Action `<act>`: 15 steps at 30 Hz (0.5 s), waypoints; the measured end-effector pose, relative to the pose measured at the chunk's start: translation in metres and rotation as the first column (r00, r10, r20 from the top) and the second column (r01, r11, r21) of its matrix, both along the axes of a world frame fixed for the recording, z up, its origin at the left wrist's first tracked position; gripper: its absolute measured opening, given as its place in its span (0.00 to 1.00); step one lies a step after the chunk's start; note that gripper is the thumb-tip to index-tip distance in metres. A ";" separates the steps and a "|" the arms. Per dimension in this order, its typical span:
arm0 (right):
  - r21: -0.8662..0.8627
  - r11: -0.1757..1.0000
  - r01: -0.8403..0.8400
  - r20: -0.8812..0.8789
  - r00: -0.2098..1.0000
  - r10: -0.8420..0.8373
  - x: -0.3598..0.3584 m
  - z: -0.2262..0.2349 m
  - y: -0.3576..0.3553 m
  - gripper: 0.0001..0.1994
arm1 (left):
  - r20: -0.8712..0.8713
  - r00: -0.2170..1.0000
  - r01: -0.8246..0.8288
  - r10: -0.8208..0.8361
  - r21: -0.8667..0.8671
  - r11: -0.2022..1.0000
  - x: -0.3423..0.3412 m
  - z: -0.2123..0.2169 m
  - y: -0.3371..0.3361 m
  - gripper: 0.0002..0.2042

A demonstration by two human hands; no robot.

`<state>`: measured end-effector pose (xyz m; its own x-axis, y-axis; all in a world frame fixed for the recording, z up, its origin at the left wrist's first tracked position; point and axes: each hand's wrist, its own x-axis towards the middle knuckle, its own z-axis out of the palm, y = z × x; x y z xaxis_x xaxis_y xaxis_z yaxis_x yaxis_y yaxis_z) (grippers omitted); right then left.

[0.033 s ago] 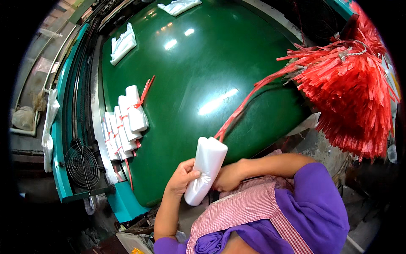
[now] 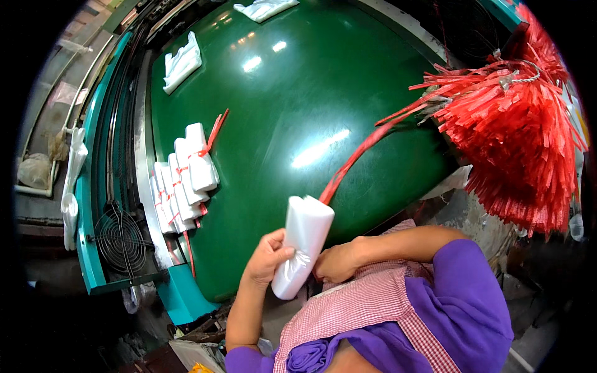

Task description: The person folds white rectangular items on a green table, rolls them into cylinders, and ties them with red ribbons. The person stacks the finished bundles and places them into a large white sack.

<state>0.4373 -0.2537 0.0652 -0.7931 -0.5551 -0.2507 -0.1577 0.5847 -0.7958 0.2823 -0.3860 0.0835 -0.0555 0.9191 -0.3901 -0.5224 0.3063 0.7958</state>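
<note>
My left hand point(image 2: 270, 254) is closed on a rolled stack of white plastic bags point(image 2: 302, 239), thumb across its front. The roll stands tilted before the apron at the table's near edge. Against its right side, low down, my right hand point(image 2: 336, 260) is curled, its fingertips hidden behind the roll; what they hold cannot be seen. A red plastic strip point(image 2: 348, 165) runs from the roll's top end toward a large bunch of red strips point(image 2: 516, 137) at the right. How it passes behind the roll is hidden.
Several white bag rolls tied with red strips point(image 2: 182, 177) lie stacked at the left of the green table point(image 2: 267, 118). Two flat white bag stacks, one at far left point(image 2: 183, 63), one at the far edge point(image 2: 266, 9), lie beyond. A round wire fan guard point(image 2: 122, 241) stands outside the left edge.
The red strip between the bunch and the roll has shifted slightly, one end now loose near the bunch. Both hands stay almost where they were.
</note>
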 end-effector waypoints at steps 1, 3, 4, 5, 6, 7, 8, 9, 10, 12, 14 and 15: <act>0.083 0.995 0.048 0.115 0.992 -0.057 0.004 0.019 0.000 0.14 | 0.007 0.997 -0.072 0.072 0.070 0.995 -0.007 0.000 -0.005 0.21; 0.200 0.956 0.214 0.204 0.946 -0.254 0.009 0.033 0.023 0.12 | -0.064 0.968 -0.228 0.243 0.183 0.956 -0.021 0.009 -0.011 0.19; 0.211 0.918 0.335 0.146 0.918 -0.368 0.018 0.027 0.034 0.11 | -0.156 0.935 -0.285 0.319 0.206 0.936 -0.026 0.017 -0.011 0.18; 0.209 0.872 0.442 0.086 0.880 -0.466 0.026 0.019 0.047 0.10 | -0.249 0.882 -0.348 0.400 0.229 0.909 -0.032 0.022 -0.011 0.17; 0.108 0.884 0.454 0.106 0.879 -0.464 0.026 0.029 0.057 0.10 | -0.279 0.835 -0.414 0.474 0.249 0.876 -0.041 0.021 -0.019 0.17; 0.010 0.883 0.470 0.136 0.874 -0.467 0.025 0.038 0.069 0.11 | -0.253 0.808 -0.478 0.533 0.249 0.843 -0.046 0.025 -0.023 0.16; -0.225 0.769 0.598 0.362 0.784 -0.504 0.025 0.035 0.078 0.12 | -0.154 0.804 -0.526 0.574 0.266 0.808 -0.050 0.024 -0.024 0.16; -0.390 0.564 0.728 0.581 0.670 -0.462 0.024 0.033 0.088 0.13 | -0.056 0.797 -0.566 0.602 0.280 0.775 -0.054 0.023 -0.023 0.15; -0.484 0.458 0.745 0.569 0.666 -0.482 0.017 0.030 0.104 0.13 | -0.013 0.788 -0.584 0.615 0.300 0.754 -0.055 0.014 -0.025 0.16; -0.657 0.227 0.719 0.528 0.654 -0.541 -0.003 0.026 0.144 0.13 | 0.041 0.775 -0.607 0.631 0.325 0.725 -0.045 0.006 -0.020 0.16; -0.776 -0.016 0.631 0.495 0.593 -0.636 -0.021 0.035 0.182 0.13 | 0.083 0.748 -0.643 0.659 0.342 0.686 -0.027 0.007 -0.012 0.16; -0.806 -0.144 0.575 0.500 0.530 -0.685 -0.028 0.041 0.197 0.14 | 0.119 0.744 -0.651 0.657 0.347 0.675 -0.022 0.006 -0.009 0.15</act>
<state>0.4097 -0.0571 0.1058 -0.8956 0.4439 -0.0290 -0.2440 -0.5447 -0.8023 0.2603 -0.3948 0.0894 -0.6975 0.7148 -0.0505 -0.4709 -0.4041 0.7842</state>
